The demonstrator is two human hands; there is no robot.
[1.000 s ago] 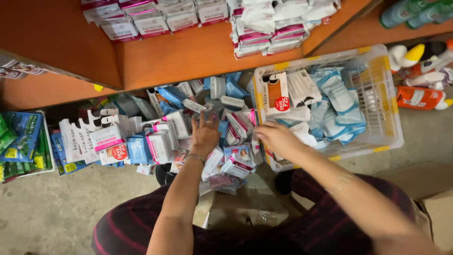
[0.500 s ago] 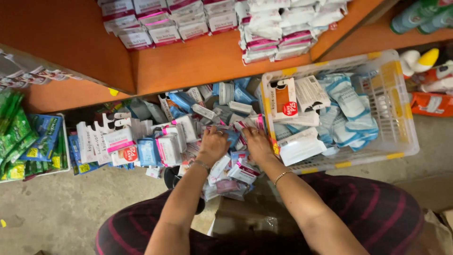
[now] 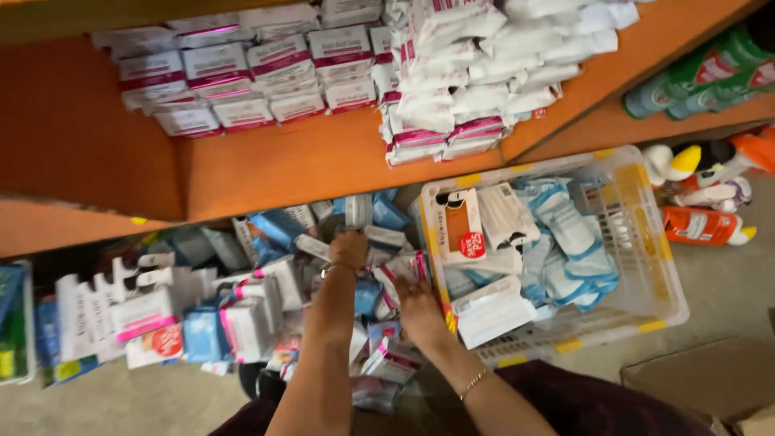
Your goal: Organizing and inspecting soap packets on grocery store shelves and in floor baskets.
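My left hand (image 3: 349,249) reaches far back into a heap of small blue, white and pink carded packets (image 3: 266,311) on the bottom shelf, its fingers closed among them; what it grips is hidden. My right hand (image 3: 420,311) lies lower, pressed onto packets beside the left wall of a white plastic basket (image 3: 638,242). A thin bracelet (image 3: 475,383) circles my right wrist. The basket holds pale blue pouches (image 3: 565,242) and white packets (image 3: 492,311).
An orange shelf (image 3: 323,165) above carries stacked white-and-pink boxes (image 3: 242,81) and soft white packs (image 3: 476,89). Spray bottles (image 3: 710,202) lie right of the basket, green bottles (image 3: 702,77) above them. Green packets (image 3: 12,323) sit far left. A cardboard box (image 3: 702,379) is bottom right.
My left hand has pushed further back into the packet heap. My right hand has slid down beside the basket wall. The view has tilted upward, showing more of the upper shelf.
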